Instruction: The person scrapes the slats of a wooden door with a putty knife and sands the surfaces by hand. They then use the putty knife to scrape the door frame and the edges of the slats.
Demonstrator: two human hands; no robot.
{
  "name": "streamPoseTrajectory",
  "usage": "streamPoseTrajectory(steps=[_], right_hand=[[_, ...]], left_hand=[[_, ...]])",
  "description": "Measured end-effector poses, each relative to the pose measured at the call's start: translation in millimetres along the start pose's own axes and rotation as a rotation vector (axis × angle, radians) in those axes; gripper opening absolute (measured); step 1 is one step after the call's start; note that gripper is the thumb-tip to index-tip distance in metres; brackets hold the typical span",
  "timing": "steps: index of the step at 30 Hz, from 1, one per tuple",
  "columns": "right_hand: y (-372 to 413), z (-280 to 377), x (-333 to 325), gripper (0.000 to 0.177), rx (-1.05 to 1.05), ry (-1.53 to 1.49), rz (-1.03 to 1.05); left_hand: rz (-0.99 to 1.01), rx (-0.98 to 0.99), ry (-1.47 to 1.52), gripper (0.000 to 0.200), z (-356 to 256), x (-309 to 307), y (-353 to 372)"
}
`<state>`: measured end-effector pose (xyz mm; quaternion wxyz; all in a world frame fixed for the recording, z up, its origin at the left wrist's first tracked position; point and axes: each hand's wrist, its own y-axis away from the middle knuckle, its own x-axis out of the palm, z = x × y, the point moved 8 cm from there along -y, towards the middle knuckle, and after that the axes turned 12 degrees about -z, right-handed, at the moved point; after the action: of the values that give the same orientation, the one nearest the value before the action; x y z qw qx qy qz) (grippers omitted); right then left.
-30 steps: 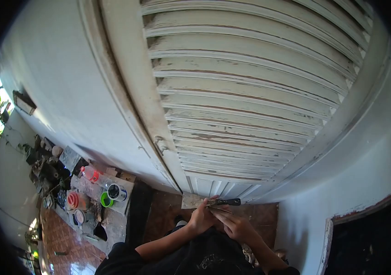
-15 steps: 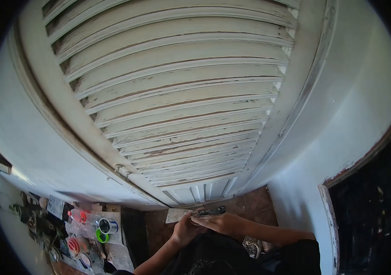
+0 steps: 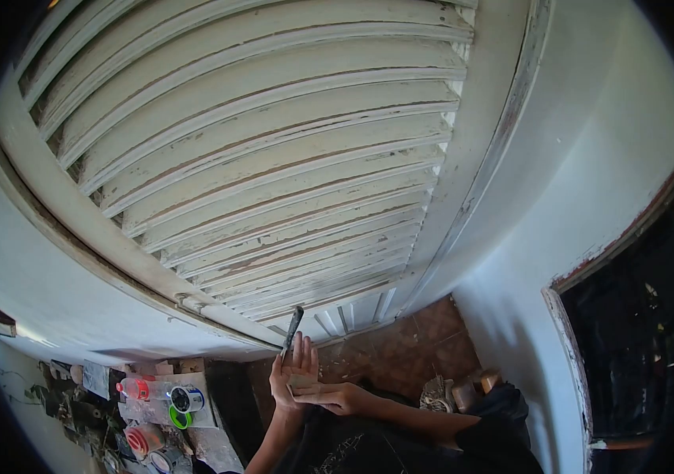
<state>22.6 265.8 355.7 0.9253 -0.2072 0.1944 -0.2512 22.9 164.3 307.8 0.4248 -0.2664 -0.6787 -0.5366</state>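
Observation:
My left hand (image 3: 288, 383) is raised palm up in front of my body, its fingers stretched upward. A slim dark-handled tool (image 3: 294, 325) sticks up from it, pinched by the thumb side, with its lower end hidden. My right hand (image 3: 343, 397) lies across the left palm from the right side. Its fingers are pressed together on a small flat pale piece (image 3: 301, 385) that rests against the left palm. Beyond both hands rises a white louvred door (image 3: 297, 213) with worn, chipped paint.
At the left, a cluttered surface (image 3: 218, 434) bears a clear bottle with a red label (image 3: 133, 389), a white tin (image 3: 187, 398), a green ring (image 3: 180, 416) and a red-lidded tub (image 3: 144, 439). Brown floor tiles (image 3: 432, 336) lie below. A dark framed opening (image 3: 637, 332) is at right.
The hands have moved left and apart from their tight overlap. The tool has swung from lying sideways to upright, the left fingers have straightened, and the view has turned slightly.

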Motion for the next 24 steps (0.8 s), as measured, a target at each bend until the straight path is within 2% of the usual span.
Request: streamPoseTrajectory(steps=[2, 5, 9, 11, 12, 14, 15, 17, 18, 21, 22, 24], right_hand=[[-6.4, 11.1, -9.3, 0.056, -0.002, -0.002, -0.072], [-14.7, 18.0, -12.7, 0.054, -0.081, 0.172, -0.145], [-23.0, 20.6, -14.8, 0.056, -0.044, 0.154, -0.157], [-22.4, 11.3, -16.6, 0.052, 0.08, -0.004, -0.201], [-21.8, 11.4, -15.5, 0.052, 0.083, 0.005, -0.207], [-15.5, -1.5, -22.5, 0.044, 0.293, 0.056, -0.331], [-16.1, -0.9, -23.3, 0.044, 0.298, 0.065, -0.335], [-7.8, -10.4, -35.8, 0.039, 0.497, -0.042, -0.504], [-3.3, -14.1, -45.7, 0.036, 0.564, -0.044, -0.61], [-17.4, 18.1, -110.9, 0.039, 0.337, 0.191, -0.791], [-25.4, 29.8, -138.2, 0.042, 0.219, 0.277, -0.853], [-35.0, 59.0, -194.3, 0.049, 0.042, 0.621, -0.815]], left_hand=[[0.011, -0.075, 0.13, 0.054, 5.8, 10.9, -2.7], [0.045, -0.075, 0.125, 0.054, 6.0, 25.7, -9.0], [0.103, -0.086, 0.132, 0.055, 2.6, 36.5, -13.6], [0.101, -0.062, 0.058, 0.056, -0.8, 31.6, -17.4], [0.104, -0.073, 0.058, 0.056, -1.6, 30.0, -19.1], [-0.007, -0.064, -0.011, 0.054, -4.1, 14.3, -23.6], [-0.006, -0.075, -0.009, 0.054, -5.2, 9.8, -26.2], [0.043, -0.061, -0.113, 0.049, -7.9, 1.0, -28.9], [-0.046, -0.029, -0.167, 0.045, -14.3, -11.4, -31.3], [-0.023, 0.008, -0.159, 0.043, -32.2, -38.9, -36.5], [-0.149, 0.053, -0.15, 0.036, -35.4, -29.6, -26.4], [-0.109, 0.101, -0.153, 0.032, -45.9, -26.6, -18.6]])
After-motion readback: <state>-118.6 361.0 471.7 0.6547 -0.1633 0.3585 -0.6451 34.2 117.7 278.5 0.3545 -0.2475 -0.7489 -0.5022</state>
